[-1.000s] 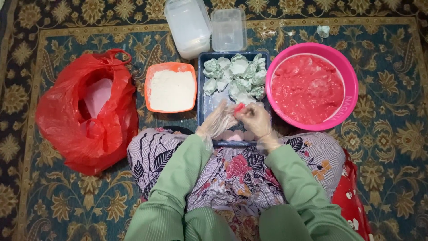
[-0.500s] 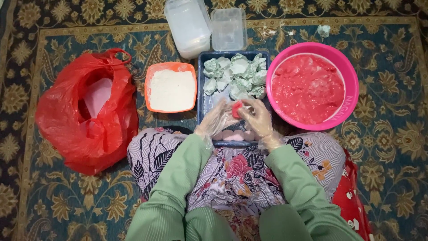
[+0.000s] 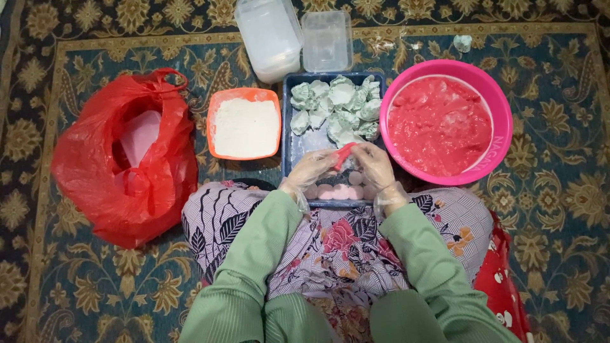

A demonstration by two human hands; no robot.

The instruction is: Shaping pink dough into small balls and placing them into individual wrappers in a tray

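Both my hands wear thin clear plastic gloves and meet over the near half of a dark blue tray (image 3: pixel 289 136). My left hand (image 3: pixel 311 170) and my right hand (image 3: pixel 375 166) together hold a small piece of red dough (image 3: pixel 343 154), flattened between the fingers. Several pale green dough pieces (image 3: pixel 337 108) fill the tray's far half. A few pale pink balls (image 3: pixel 340 192) lie along its near edge, just under my wrists. A pink basin (image 3: pixel 502 121) of red dough sits right of the tray.
An orange container of white flour (image 3: pixel 244 124) sits left of the tray. A crumpled red plastic bag (image 3: pixel 124 159) lies further left. Two clear plastic containers (image 3: pixel 292 35) stand behind the tray. Everything rests on a patterned carpet (image 3: pixel 559 209); my lap is in floral cloth.
The red dough piece between my fingers has gone from a small lump to a flatter, tilted piece. My hands stayed over the same part of the tray.
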